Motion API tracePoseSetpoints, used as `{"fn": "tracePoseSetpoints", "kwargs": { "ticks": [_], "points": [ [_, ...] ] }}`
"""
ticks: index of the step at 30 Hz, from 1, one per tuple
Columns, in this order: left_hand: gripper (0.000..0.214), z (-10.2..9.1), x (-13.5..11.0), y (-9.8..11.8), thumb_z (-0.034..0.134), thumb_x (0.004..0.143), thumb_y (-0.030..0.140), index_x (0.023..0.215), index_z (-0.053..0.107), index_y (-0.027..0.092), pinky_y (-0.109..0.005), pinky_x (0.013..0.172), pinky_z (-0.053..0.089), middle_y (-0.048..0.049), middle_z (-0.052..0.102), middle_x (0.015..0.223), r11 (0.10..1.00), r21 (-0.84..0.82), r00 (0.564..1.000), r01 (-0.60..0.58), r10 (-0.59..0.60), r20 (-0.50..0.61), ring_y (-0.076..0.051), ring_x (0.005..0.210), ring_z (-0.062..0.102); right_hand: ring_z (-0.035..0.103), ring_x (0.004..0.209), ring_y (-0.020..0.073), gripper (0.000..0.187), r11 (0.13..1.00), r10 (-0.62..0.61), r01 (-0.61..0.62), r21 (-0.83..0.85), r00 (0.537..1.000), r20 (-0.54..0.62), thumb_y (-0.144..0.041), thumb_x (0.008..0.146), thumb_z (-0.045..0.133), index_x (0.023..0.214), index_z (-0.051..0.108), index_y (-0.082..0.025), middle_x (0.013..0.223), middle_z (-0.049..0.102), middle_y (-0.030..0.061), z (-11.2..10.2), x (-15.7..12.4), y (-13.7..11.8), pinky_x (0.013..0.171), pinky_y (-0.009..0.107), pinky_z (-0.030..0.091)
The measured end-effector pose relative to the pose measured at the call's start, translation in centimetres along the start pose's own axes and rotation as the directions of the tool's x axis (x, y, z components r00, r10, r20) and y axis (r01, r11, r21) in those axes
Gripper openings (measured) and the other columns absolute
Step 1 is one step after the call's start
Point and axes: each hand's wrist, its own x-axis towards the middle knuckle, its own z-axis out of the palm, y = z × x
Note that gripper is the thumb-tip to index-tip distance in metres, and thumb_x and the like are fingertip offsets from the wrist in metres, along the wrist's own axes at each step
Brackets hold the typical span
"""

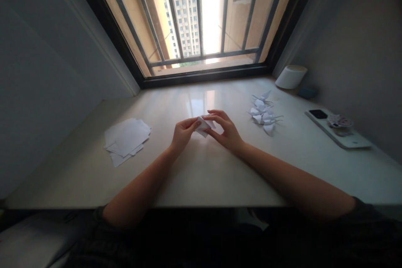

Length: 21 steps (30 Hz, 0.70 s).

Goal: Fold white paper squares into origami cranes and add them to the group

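Between my two hands, above the middle of the white surface, is a small folded piece of white paper (203, 125). My left hand (184, 134) pinches its left side between thumb and fingers. On the right side, my right hand (225, 130) has its thumb below the paper and fingertips at its upper edge, with the fingers curved. The exact folds are too small to make out. Several folded white paper cranes (264, 113) sit in a cluster to the right of my hands. A loose pile of white paper sheets (127, 138) lies to the left.
At the right edge lies a white phone (342, 134) with a round grip on its back. A white cylindrical object (291, 77) stands in the back right corner, with a small dark blue item (307, 92) beside it. A barred window (201, 67) rises behind the white ledge (201, 180).
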Motion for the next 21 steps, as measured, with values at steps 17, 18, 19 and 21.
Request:
{"fn": "tracePoseSetpoints", "kwargs": {
  "ticks": [17, 18, 19, 21],
  "points": [
    [0.030, -0.02, 0.15, -0.13, 0.076, 0.071, 0.040, 0.092, 0.077, 0.018, -0.031, 0.079, 0.052, -0.0080, 0.075, 0.099, 1.000, 0.004, 1.000, -0.002, 0.002, 0.027, -0.020, 0.086, 0.068, 0.053, 0.113, 0.0233, 0.031, 0.995, -0.012, 0.007, 0.095, 0.999, 0.047, -0.032, 0.084, 0.065, 0.116, 0.065, -0.029, 0.117, 0.055, 0.0092, 0.19, -0.07, 0.54, 0.099, 0.044, 0.046],
    [0.031, -0.06, 0.20, -0.16, 0.076, 0.071, 0.040, 0.092, 0.077, 0.017, -0.030, 0.077, 0.052, -0.0082, 0.075, 0.098, 1.000, 0.008, 1.000, 0.001, -0.001, 0.029, -0.020, 0.085, 0.068, 0.054, 0.113, 0.0227, 0.030, 0.994, -0.002, -0.003, 0.110, 0.999, 0.045, -0.032, 0.085, 0.064, 0.115, 0.066, -0.029, 0.116, 0.057, 0.0088, 0.24, -0.06, 0.63, 0.099, 0.043, 0.045],
    [0.032, -0.12, 0.25, -0.20, 0.076, 0.071, 0.041, 0.092, 0.077, 0.017, -0.029, 0.075, 0.051, -0.0083, 0.075, 0.097, 1.000, 0.013, 1.000, 0.004, -0.005, 0.026, -0.019, 0.082, 0.067, 0.055, 0.112, 0.0223, 0.028, 0.992, 0.011, -0.015, 0.126, 0.999, 0.038, -0.032, 0.085, 0.064, 0.113, 0.067, -0.029, 0.116, 0.058, 0.0085, 0.30, -0.06, 0.72, 0.099, 0.043, 0.045],
    [0.034, -0.25, 0.33, -0.27, 0.076, 0.071, 0.042, 0.093, 0.076, 0.016, -0.027, 0.069, 0.050, -0.0079, 0.075, 0.091, 1.000, 0.021, 1.000, 0.014, -0.015, 0.007, -0.016, 0.074, 0.065, 0.056, 0.112, 0.0219, 0.024, 0.985, 0.046, -0.048, 0.163, 0.999, 0.017, -0.033, 0.085, 0.064, 0.108, 0.070, -0.028, 0.116, 0.060, 0.0081, 0.45, -0.07, 0.94, 0.099, 0.042, 0.045]
  ]
}}
